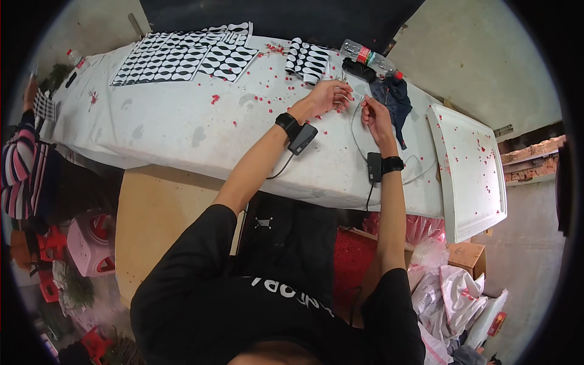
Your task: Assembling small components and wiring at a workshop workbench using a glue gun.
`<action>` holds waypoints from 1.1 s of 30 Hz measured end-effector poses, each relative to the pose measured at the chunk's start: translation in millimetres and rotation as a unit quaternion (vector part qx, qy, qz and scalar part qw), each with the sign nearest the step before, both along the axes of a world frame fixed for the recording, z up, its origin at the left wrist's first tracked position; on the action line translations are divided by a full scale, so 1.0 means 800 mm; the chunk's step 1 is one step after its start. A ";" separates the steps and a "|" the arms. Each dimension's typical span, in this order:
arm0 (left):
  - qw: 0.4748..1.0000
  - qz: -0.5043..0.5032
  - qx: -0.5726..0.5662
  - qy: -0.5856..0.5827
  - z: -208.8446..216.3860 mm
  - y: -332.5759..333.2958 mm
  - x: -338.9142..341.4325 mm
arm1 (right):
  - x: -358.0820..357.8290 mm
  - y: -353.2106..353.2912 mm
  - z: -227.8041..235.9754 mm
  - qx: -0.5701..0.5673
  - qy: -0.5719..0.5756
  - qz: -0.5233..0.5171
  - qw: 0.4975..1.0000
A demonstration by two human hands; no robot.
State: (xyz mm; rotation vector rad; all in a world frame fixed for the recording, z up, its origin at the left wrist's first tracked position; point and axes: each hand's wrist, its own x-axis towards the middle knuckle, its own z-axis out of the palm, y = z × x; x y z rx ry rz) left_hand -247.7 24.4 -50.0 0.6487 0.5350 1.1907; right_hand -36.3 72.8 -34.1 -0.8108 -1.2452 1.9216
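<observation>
My left hand [330, 98] is over the right part of the white-covered table [176, 128], its fingers curled inward; whatever they pinch is too small to make out. Close beside it, my right hand [376, 117] has thumb and fingers pressed together at the end of a thin pale wire [353, 129]. That wire loops down across the cloth toward my right wrist. Small red berries [216, 98] lie scattered around both hands. Beyond my left hand is a rolled black-and-white patterned sheet [307, 61].
Flat patterned sheets [176, 58] cover the back left. A plastic bottle [368, 56], a black case [359, 70] and dark cloth [395, 100] lie behind my right hand. At the right stands a white tray [468, 170] with red berries. Another person [21, 164] is at far left.
</observation>
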 end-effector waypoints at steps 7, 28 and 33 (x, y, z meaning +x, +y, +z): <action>1.000 0.004 0.027 0.002 -0.005 -0.011 0.002 | 0.008 -0.003 -0.002 0.037 -0.022 0.004 0.999; 0.992 -0.016 0.083 0.092 0.002 -0.018 0.013 | 0.003 -0.010 0.007 0.065 -0.054 0.044 0.995; 0.991 -0.013 0.081 0.109 0.002 -0.018 0.013 | 0.003 -0.009 0.006 0.058 -0.026 0.031 0.998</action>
